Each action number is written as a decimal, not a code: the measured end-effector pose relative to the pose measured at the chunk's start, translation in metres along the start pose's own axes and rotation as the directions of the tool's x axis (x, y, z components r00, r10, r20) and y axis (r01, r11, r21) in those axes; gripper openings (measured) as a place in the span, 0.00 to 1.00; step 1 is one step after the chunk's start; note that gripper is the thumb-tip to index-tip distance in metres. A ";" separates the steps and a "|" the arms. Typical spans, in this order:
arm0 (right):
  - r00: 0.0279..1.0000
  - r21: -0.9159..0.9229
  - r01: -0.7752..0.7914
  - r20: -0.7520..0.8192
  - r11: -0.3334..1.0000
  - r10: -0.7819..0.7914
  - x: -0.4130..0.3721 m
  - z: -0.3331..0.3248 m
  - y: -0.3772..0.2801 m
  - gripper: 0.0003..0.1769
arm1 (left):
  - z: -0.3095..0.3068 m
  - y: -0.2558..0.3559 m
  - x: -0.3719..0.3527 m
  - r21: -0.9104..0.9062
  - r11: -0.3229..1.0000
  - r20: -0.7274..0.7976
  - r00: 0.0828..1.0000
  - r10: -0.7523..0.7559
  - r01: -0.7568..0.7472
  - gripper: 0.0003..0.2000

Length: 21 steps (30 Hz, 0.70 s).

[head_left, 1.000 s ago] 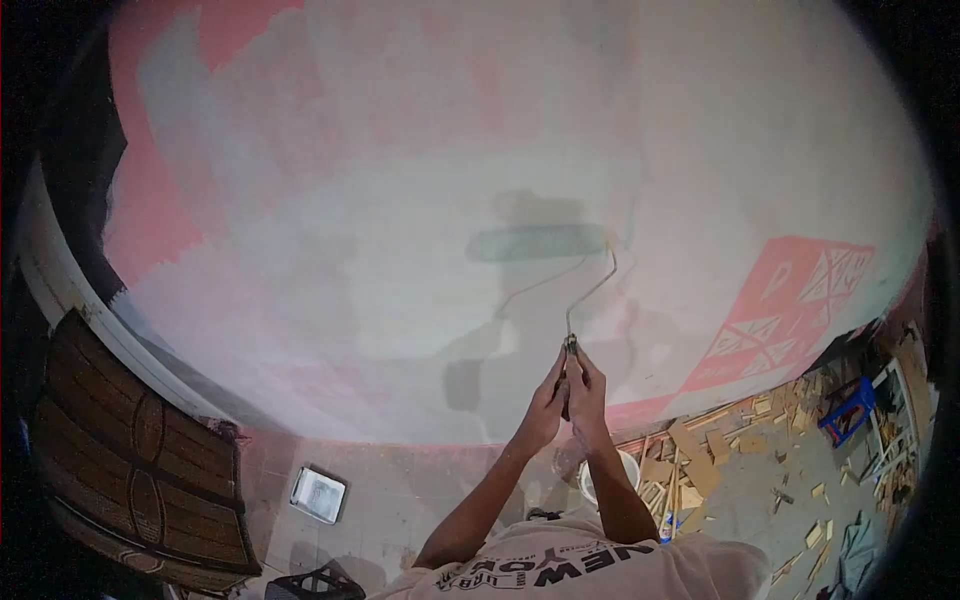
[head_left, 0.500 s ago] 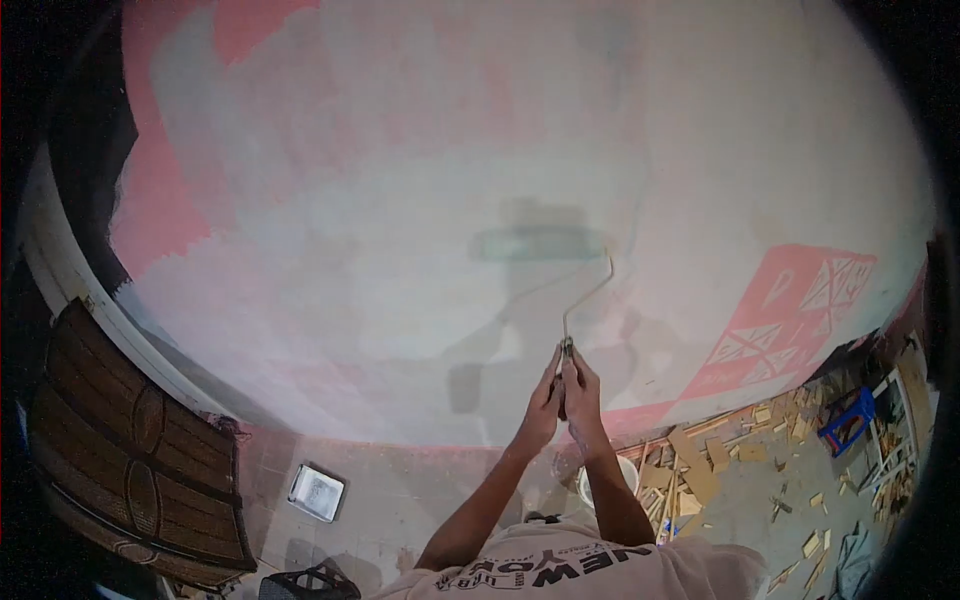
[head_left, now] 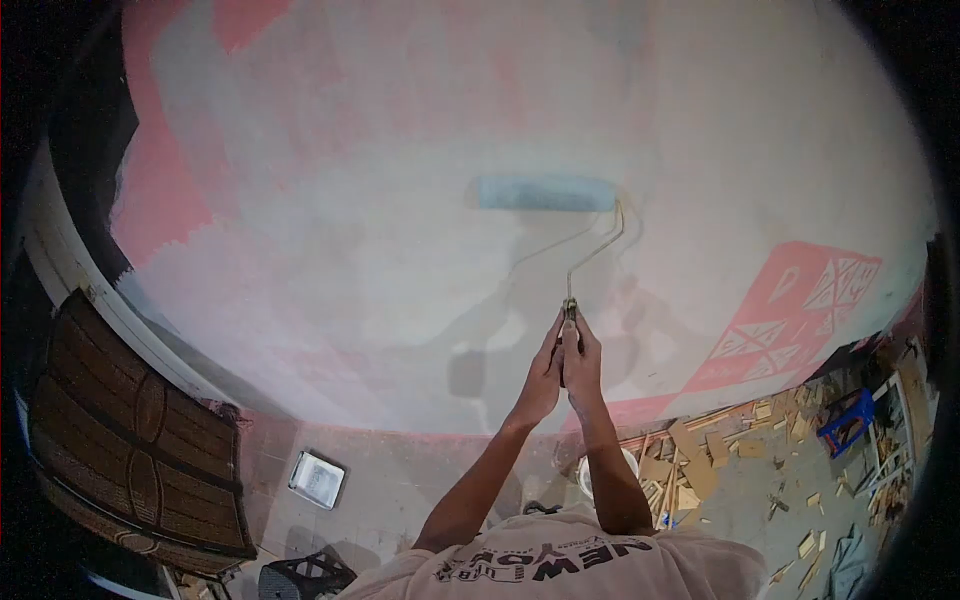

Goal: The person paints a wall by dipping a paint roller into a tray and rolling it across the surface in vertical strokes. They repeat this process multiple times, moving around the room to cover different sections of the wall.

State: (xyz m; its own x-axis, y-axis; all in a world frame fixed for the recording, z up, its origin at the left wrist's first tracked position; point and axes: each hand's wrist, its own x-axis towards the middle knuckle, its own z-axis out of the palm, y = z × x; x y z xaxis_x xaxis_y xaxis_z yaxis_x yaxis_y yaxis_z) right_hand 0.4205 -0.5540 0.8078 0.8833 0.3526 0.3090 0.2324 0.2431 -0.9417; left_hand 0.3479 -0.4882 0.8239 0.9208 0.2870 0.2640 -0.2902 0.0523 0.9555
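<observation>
Both of my hands are raised in front of me and clasped around the handle of a paint roller [head_left: 545, 193]. My left hand [head_left: 540, 375] grips the handle from the left and my right hand [head_left: 582, 365] wraps it from the right. A bent wire frame rises from the handle to the pale blue roller sleeve, which lies flat against the wall [head_left: 420, 150]. The wall is mostly whitish grey, with pink patches [head_left: 160, 190] still showing at the left and a pink patterned area [head_left: 790, 310] at the lower right.
A dark wooden door [head_left: 130, 450] stands at the lower left. On the floor below lie a paint tray [head_left: 318, 478], a white bucket [head_left: 627, 462] behind my right arm, scattered wood scraps [head_left: 720, 460] and a blue stool [head_left: 845, 415].
My hands have pushed the roller upward; the sleeve now sits higher on the wall than one second ago, and my arms are stretched further.
</observation>
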 end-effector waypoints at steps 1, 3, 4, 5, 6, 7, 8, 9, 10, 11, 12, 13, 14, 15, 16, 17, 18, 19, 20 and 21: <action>1.000 -0.009 -0.029 0.010 1.000 0.029 -0.002 -0.001 0.006 0.26 | -0.002 -0.011 0.001 0.019 1.000 -0.013 1.000 0.011 -0.011 0.26; 0.999 -0.036 -0.047 0.016 0.998 0.047 -0.018 -0.004 0.020 0.26 | -0.007 -0.041 -0.010 0.061 0.997 -0.031 0.999 0.039 -0.037 0.26; 0.998 -0.046 -0.050 0.019 0.998 0.051 -0.024 -0.004 0.026 0.26 | -0.009 -0.048 -0.017 0.082 0.995 -0.036 0.998 0.052 -0.049 0.26; 0.998 -0.027 -0.062 0.015 0.998 0.063 -0.026 -0.002 0.030 0.26 | -0.009 -0.047 -0.024 0.102 0.993 -0.034 0.998 0.061 -0.057 0.26; 0.997 -0.009 -0.077 0.011 0.997 0.077 -0.029 0.000 0.034 0.26 | -0.010 -0.046 -0.025 0.120 0.991 -0.033 0.997 0.068 -0.063 0.26; 0.995 0.007 -0.095 0.009 0.995 0.095 -0.029 0.000 0.038 0.26 | -0.013 -0.045 -0.021 0.120 0.988 -0.019 0.995 0.097 -0.094 0.26; 0.999 -0.012 -0.053 0.001 0.999 0.053 -0.027 0.002 0.032 0.26 | -0.016 -0.044 -0.016 0.120 0.985 -0.008 0.992 0.123 -0.121 0.26; 1.000 -0.031 -0.015 -0.006 0.999 0.015 -0.021 0.007 0.021 0.26 | -0.018 -0.039 -0.010 0.119 0.982 0.002 0.989 0.146 -0.145 0.26; 1.000 -0.048 0.025 -0.011 0.999 -0.026 -0.012 0.012 0.011 0.25 | -0.019 -0.033 -0.003 0.105 0.984 -0.002 0.989 0.147 -0.146 0.26; 0.997 -0.049 0.081 -0.014 0.995 -0.082 0.001 0.016 0.002 0.25 | -0.018 -0.019 0.007 0.092 0.985 -0.005 0.989 0.150 -0.149 0.26; 0.990 -0.051 0.136 -0.020 0.989 -0.137 0.015 0.020 -0.008 0.25 | -0.017 -0.004 0.017 0.078 0.985 -0.006 0.988 0.153 -0.152 0.26; 0.982 -0.055 0.186 -0.027 0.981 -0.188 0.028 0.022 -0.018 0.25 | -0.015 0.012 0.028 0.088 0.981 -0.002 0.984 0.176 -0.175 0.26; 0.986 -0.036 0.166 -0.014 0.985 -0.167 0.038 0.023 -0.030 0.25 | -0.014 0.028 0.037 0.097 0.976 0.002 0.981 0.196 -0.195 0.25; 0.989 -0.018 0.146 -0.003 0.989 -0.146 0.049 0.023 -0.043 0.25 | -0.012 0.041 0.046 0.104 0.971 0.007 0.976 0.216 -0.215 0.25; 0.992 -0.001 0.126 0.010 0.992 -0.126 0.056 0.023 -0.055 0.25 | -0.010 0.052 0.053 0.108 0.971 0.011 0.976 0.216 -0.215 0.25; 0.993 0.024 0.116 0.024 0.993 -0.116 0.059 0.023 -0.064 0.25 | -0.008 0.062 0.058 0.111 0.970 0.013 0.977 0.214 -0.214 0.25; 0.994 0.048 0.105 0.039 0.993 -0.107 0.060 0.023 -0.072 0.25 | -0.007 0.065 0.058 0.115 0.971 0.014 0.977 0.212 -0.212 0.25; 0.994 0.074 0.096 0.054 0.993 -0.100 0.059 0.023 -0.075 0.26 | -0.006 0.062 0.055 0.149 0.960 -0.006 0.971 0.240 -0.236 0.25; 0.992 0.073 0.124 0.020 0.990 -0.125 0.058 0.024 -0.067 0.26 | -0.004 0.056 0.052 0.185 0.948 -0.025 0.963 0.269 -0.261 0.25; 0.993 0.039 0.117 0.027 0.992 -0.118 0.055 0.022 -0.054 0.26 | -0.003 0.047 0.049 0.221 0.933 -0.040 0.953 0.300 -0.285 0.25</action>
State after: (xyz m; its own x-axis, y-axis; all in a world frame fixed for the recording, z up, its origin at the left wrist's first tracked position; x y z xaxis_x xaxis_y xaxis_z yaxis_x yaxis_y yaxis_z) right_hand 0.4479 -0.5279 0.8785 0.8383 0.3456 0.4216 0.3183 0.3177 -0.8932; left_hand 0.3787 -0.4684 0.8815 0.7801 0.3274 0.5332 -0.4752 -0.2445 0.8453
